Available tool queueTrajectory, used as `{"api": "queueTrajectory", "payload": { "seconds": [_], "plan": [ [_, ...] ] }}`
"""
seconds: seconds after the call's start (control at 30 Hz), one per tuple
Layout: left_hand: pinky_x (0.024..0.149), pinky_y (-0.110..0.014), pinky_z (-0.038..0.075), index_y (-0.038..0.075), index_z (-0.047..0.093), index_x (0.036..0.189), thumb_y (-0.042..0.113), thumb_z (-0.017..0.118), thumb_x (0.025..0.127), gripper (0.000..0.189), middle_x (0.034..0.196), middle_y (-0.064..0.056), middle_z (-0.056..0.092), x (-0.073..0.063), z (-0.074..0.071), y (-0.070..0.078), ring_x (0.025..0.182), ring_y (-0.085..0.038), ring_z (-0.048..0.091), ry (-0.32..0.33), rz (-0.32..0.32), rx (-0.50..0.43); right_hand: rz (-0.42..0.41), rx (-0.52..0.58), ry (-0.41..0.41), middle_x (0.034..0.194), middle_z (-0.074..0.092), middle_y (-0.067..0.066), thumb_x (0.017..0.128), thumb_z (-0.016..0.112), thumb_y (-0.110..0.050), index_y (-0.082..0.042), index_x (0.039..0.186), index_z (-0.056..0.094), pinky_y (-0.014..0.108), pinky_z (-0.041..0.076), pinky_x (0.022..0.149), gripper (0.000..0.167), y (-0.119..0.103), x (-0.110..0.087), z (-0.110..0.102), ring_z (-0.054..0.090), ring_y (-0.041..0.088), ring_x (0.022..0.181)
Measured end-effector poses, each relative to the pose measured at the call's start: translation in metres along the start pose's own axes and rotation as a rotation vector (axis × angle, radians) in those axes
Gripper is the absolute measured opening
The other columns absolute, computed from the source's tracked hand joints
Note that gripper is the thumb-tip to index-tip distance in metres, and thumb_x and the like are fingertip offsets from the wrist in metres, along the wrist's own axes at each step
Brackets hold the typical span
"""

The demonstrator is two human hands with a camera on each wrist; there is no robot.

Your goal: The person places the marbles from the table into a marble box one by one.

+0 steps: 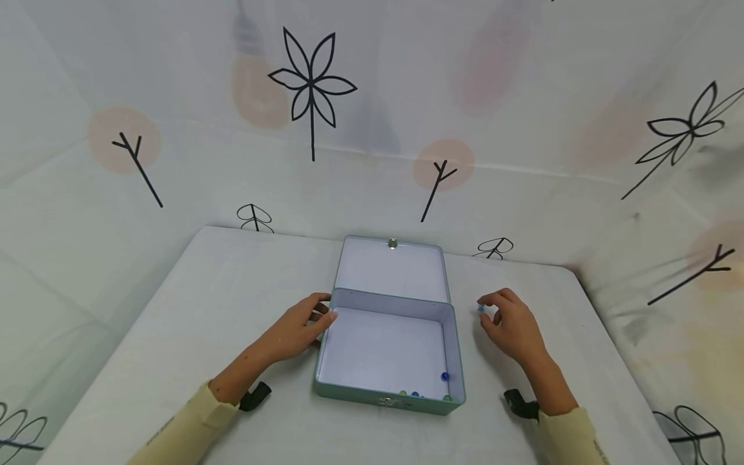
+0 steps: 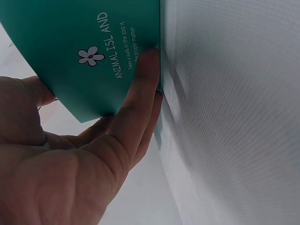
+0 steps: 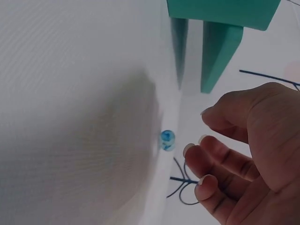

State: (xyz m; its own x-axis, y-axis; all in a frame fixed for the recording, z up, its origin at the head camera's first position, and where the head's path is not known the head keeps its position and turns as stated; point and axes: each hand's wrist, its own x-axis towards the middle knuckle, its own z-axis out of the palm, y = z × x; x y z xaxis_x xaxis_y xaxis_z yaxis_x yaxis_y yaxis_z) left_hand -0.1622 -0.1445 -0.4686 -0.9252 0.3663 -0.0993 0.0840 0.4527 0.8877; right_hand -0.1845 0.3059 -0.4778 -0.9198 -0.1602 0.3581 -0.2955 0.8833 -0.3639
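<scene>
A green tin box point(image 1: 389, 405) stands on the white table with its lid point(image 1: 395, 268) folded back. My left hand point(image 1: 302, 326) holds the box's left side, thumb over the rim and fingers along the outer wall. Printed lettering and a small flower mark that wall point(image 2: 91, 56) in the left wrist view. To the right of the box, a clear-and-blue glass marble point(image 3: 167, 140) lies on the table. Close to it is my right hand point(image 1: 513, 328), fingers bent; a gap shows between its fingertips and the marble in the right wrist view.
Several marbles lie inside the box along its front and right walls, among them a blue marble point(image 1: 445, 376) and a green marble point(image 1: 447, 398). A metal clasp point(image 1: 392, 243) sits on the lid's edge. Patterned cloth point(image 1: 372, 129) rises behind the table point(image 1: 256, 271).
</scene>
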Motion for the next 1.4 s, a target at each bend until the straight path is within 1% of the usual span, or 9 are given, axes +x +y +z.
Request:
{"api": "queueTrajectory", "payload": {
  "seconds": [0.17, 0.33, 0.47, 0.6, 0.83, 1.17, 1.4],
  "plan": [
    [0.079, -0.035, 0.065, 0.005, 0.04, 0.16, 0.042, 0.058, 0.111, 0.064, 0.139, -0.015, 0.061, 0.0001, 0.0, 0.0001, 0.127, -0.032, 0.063, 0.001, 0.0, 0.003, 0.052, 0.002, -0.05, 0.106, 0.064, 0.013, 0.088, 0.078, -0.001, -0.002, 0.111, 0.076, 0.026, 0.042, 0.053, 0.023, 0.0053, 0.001, 0.0015, 0.052, 0.015, 0.068],
    [0.079, -0.035, 0.065, 0.005, 0.04, 0.16, 0.041, 0.058, 0.111, 0.064, 0.139, -0.016, 0.06, 0.0008, 0.0002, -0.0006, 0.128, -0.032, 0.063, 0.003, 0.0, -0.003, 0.111, -0.007, -0.116, 0.108, 0.065, 0.014, 0.091, 0.076, -0.003, -0.002, 0.117, 0.075, 0.026, 0.042, 0.054, 0.026, 0.0068, 0.0013, 0.0011, 0.052, 0.017, 0.07],
    [0.08, -0.035, 0.065, 0.005, 0.039, 0.16, 0.042, 0.058, 0.111, 0.064, 0.139, -0.015, 0.06, 0.0017, 0.0007, -0.0015, 0.128, -0.032, 0.063, 0.003, 0.001, 0.001, 0.132, -0.016, -0.15, 0.109, 0.066, 0.015, 0.092, 0.075, -0.005, -0.001, 0.119, 0.075, 0.028, 0.043, 0.057, 0.027, 0.0076, 0.001, 0.0019, 0.053, 0.018, 0.073],
    [0.08, -0.035, 0.065, 0.005, 0.039, 0.16, 0.041, 0.058, 0.111, 0.064, 0.139, -0.015, 0.06, 0.0025, 0.0006, -0.0022, 0.128, -0.031, 0.063, 0.002, 0.002, 0.003, 0.146, -0.019, -0.165, 0.108, 0.066, 0.015, 0.093, 0.075, -0.006, 0.0, 0.119, 0.074, 0.03, 0.044, 0.059, 0.027, 0.0095, 0.0012, 0.0036, 0.054, 0.019, 0.074],
    [0.08, -0.035, 0.065, 0.005, 0.04, 0.16, 0.042, 0.058, 0.11, 0.065, 0.139, -0.015, 0.061, 0.0033, 0.0005, -0.0023, 0.128, -0.032, 0.063, 0.0, 0.002, 0.005, 0.137, -0.016, -0.169, 0.106, 0.068, 0.016, 0.09, 0.077, -0.003, 0.001, 0.116, 0.074, 0.032, 0.046, 0.062, 0.026, 0.0109, 0.0013, 0.004, 0.057, 0.02, 0.076],
    [0.08, -0.036, 0.065, 0.005, 0.04, 0.16, 0.042, 0.058, 0.11, 0.064, 0.139, -0.015, 0.061, 0.002, 0.0014, -0.0032, 0.128, -0.032, 0.064, 0.008, -0.008, 0.003, 0.127, -0.013, -0.182, 0.097, 0.069, 0.011, 0.087, 0.077, 0.003, -0.001, 0.104, 0.075, 0.035, 0.049, 0.065, 0.018, 0.0103, 0.0004, 0.0065, 0.058, 0.02, 0.076],
    [0.08, -0.036, 0.065, 0.005, 0.04, 0.16, 0.042, 0.058, 0.11, 0.064, 0.138, -0.015, 0.061, 0.0011, 0.0012, -0.0027, 0.127, -0.031, 0.064, 0.008, -0.006, 0.002, 0.115, -0.027, -0.17, 0.098, 0.07, 0.011, 0.088, 0.077, 0.001, -0.001, 0.106, 0.075, 0.033, 0.048, 0.063, 0.018, 0.0079, 0.0012, 0.006, 0.057, 0.019, 0.074]
  ]
}}
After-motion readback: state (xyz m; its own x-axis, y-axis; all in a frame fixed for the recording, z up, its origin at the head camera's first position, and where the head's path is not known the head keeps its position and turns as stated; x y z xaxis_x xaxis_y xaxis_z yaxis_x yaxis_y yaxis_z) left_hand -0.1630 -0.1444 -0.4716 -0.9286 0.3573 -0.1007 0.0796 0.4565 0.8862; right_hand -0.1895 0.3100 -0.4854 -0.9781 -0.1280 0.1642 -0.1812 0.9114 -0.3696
